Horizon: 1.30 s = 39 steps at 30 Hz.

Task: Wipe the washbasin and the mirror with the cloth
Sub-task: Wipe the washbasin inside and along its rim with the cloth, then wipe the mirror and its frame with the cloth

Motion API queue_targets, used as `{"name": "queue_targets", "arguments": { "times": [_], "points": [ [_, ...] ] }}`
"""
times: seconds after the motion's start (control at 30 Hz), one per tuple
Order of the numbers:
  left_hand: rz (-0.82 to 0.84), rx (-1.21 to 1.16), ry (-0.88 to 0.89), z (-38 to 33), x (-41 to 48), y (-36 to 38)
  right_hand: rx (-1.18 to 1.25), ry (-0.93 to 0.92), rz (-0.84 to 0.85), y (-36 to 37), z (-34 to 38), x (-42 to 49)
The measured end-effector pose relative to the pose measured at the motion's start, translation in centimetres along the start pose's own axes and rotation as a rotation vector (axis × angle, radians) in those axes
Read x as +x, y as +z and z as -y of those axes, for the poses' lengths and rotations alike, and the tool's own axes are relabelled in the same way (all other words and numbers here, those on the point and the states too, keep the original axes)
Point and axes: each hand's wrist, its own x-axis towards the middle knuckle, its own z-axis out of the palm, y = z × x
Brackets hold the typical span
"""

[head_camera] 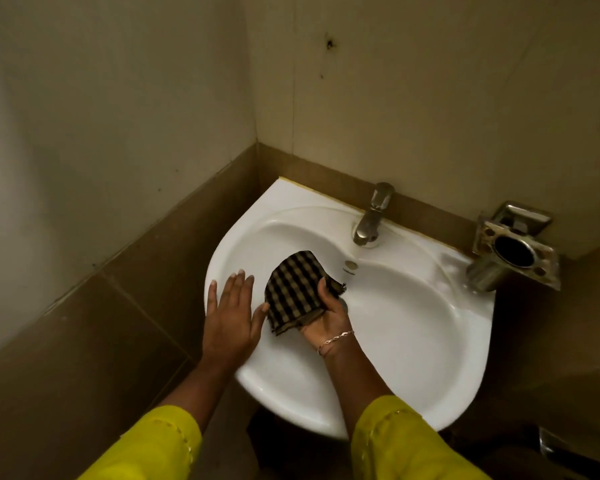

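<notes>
A white washbasin [413, 327] is fixed in the corner of a tiled room. My right hand [328, 318], palm up with a bracelet on the wrist, holds a folded black-and-tan checked cloth [297, 291] over the left half of the bowl. My left hand [231, 313] is flat with fingers spread, resting on the basin's left rim beside the cloth, its thumb close to the cloth's edge. No mirror is in view.
A metal tap [373, 216] stands at the back of the basin, with the overflow hole [350, 265] below it. A steel holder [515, 252] is mounted on the wall to the right. Tiled walls close in at left and back.
</notes>
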Motion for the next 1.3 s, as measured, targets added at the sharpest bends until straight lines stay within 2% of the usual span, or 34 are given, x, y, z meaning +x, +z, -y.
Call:
{"name": "queue_targets", "arguments": {
  "times": [0.13,0.3,0.53,0.63,0.87,1.0,1.17,1.3],
  "points": [
    [-0.109,0.02,0.066,-1.0,1.5,-2.8,0.028,-0.112,0.016,3.6,1.2,-0.3],
    [-0.365,0.01,0.185,-2.9,6.0,-9.4,0.064,-0.229,0.09,9.3,3.6,-1.1],
    [-0.631,-0.063,0.323,-6.4,10.2,-19.5,0.031,-0.383,0.345,17.8,8.7,-4.3],
    [-0.7,-0.082,0.409,-8.3,11.3,-23.3,0.063,-0.444,0.397,21.0,10.5,-6.0],
    [-0.97,-0.163,0.577,-14.1,13.9,-34.7,-0.156,-0.743,0.735,30.6,15.7,-12.2],
    [-1.091,-0.157,0.665,-16.4,16.0,-40.3,-0.285,-0.956,0.823,36.0,18.0,-15.1],
    [-1.184,-0.161,0.744,-17.9,19.5,-45.6,-0.347,-1.351,0.715,41.9,21.3,-18.3],
    [-1.213,-0.178,0.821,-17.7,22.6,-47.8,-0.492,-1.753,0.411,45.4,25.5,-19.0]
  ]
}}
